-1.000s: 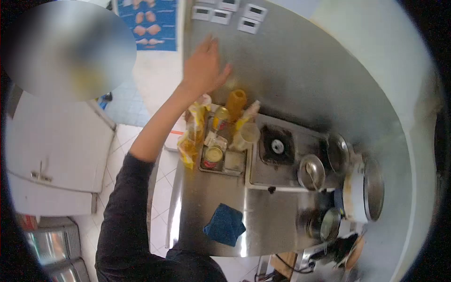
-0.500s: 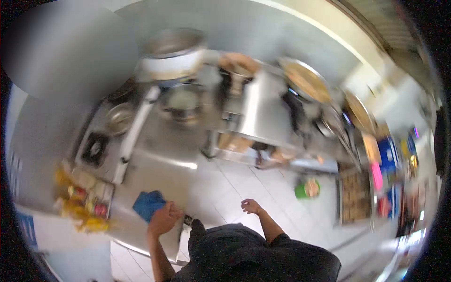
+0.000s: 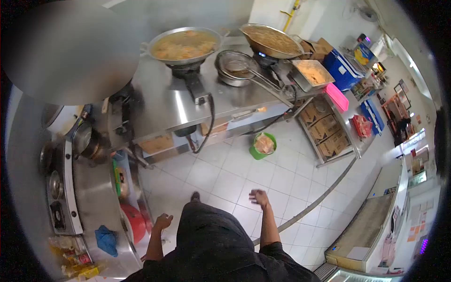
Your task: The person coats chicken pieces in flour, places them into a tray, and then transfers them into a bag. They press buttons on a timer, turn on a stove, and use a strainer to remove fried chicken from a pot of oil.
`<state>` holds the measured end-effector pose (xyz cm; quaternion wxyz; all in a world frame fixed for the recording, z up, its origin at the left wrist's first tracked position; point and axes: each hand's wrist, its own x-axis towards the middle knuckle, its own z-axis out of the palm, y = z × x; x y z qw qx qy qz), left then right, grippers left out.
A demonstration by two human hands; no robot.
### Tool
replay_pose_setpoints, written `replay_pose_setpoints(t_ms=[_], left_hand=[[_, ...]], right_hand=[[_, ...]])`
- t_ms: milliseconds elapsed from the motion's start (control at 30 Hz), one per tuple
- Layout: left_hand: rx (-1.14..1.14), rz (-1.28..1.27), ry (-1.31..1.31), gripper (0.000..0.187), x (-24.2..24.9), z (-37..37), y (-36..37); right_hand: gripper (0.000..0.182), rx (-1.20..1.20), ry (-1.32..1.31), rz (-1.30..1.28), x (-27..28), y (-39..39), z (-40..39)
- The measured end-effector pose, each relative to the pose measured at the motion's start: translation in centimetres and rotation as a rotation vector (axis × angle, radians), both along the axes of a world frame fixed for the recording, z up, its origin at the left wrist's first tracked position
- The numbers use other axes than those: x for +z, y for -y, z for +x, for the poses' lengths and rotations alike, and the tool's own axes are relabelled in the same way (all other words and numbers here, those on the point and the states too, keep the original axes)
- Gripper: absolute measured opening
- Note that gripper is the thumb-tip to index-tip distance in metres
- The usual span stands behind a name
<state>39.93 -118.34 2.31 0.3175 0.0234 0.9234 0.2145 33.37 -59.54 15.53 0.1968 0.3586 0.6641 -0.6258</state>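
My left hand hangs beside the steel counter at the lower left, fingers loosely apart and nothing visible in it. A blue cloth lies on that counter, apart from the hand. Over the tiled floor, my right hand is held out with its fingers spread and holds nothing. The nearest thing ahead of it is a green bin with pale contents, standing on the floor.
Two wide pans of food, one left and one right, sit on burners on the steel table. Strainers lie between them. Cardboard boxes, a pink lid and a blue cooler are at the right.
The view has turned to the right. My left hand has moved off the blue cloth area and away from the counter top. My right hand is still out, with its fingers spread.
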Motion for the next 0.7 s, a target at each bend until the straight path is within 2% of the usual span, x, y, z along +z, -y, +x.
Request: replay_pose_setpoints(t_ms=[33,133,233,267,367,400,467,533,567,600,667,700], left_hand=[[-0.152,-0.035,-0.051,0.061,-4.2,-0.1,0.1],[0.481,0.099,0.649,0.055,1.9,-2.6,-5.7],[0.611,0.113,0.713,0.051,0.6,-4.7,-8.8],[0.555,0.079,0.653,0.048,5.0,-6.9,-11.6],[0.813,0.293,0.626,0.046,2.0,-11.4,-14.9],[0.918,0.253,0.555,0.043,3.2,-13.7,-17.7],[1.011,0.410,0.489,0.043,-1.8,-17.2,-19.8],[0.957,0.393,0.419,0.047,1.8,-21.8,-25.4],[0.942,0.426,0.423,0.049,0.9,-23.9,-27.0],[0.886,0.447,0.350,0.050,3.4,-25.7,-29.5],[0.803,0.539,0.263,0.054,9.7,-28.5,-34.0],[0.818,0.577,0.212,0.053,10.0,-29.0,-35.2]], right_hand=[[0.029,-0.022,-0.060,0.030,1.5,-2.2,-2.3],[0.029,-0.130,-0.257,0.076,7.3,-7.0,-9.4],[0.038,-0.206,-0.450,0.064,12.2,-11.3,-17.2],[0.042,-0.224,-0.509,0.076,14.0,-12.4,-19.6],[0.051,-0.386,-0.645,0.086,17.7,-15.3,-26.5],[0.054,-0.388,-0.674,0.126,18.7,-15.6,-28.5],[0.059,-0.373,-0.718,0.210,20.0,-16.7,-31.5],[0.063,-0.120,-0.670,0.231,19.3,-19.7,-33.1],[0.064,0.008,-0.642,0.235,18.9,-21.3,-34.0],[0.058,0.065,-0.577,0.320,18.6,-23.5,-35.0],[0.051,-0.062,-0.493,0.262,17.0,-27.6,-38.0],[0.048,-0.128,-0.452,0.235,15.9,-29.7,-39.8]])
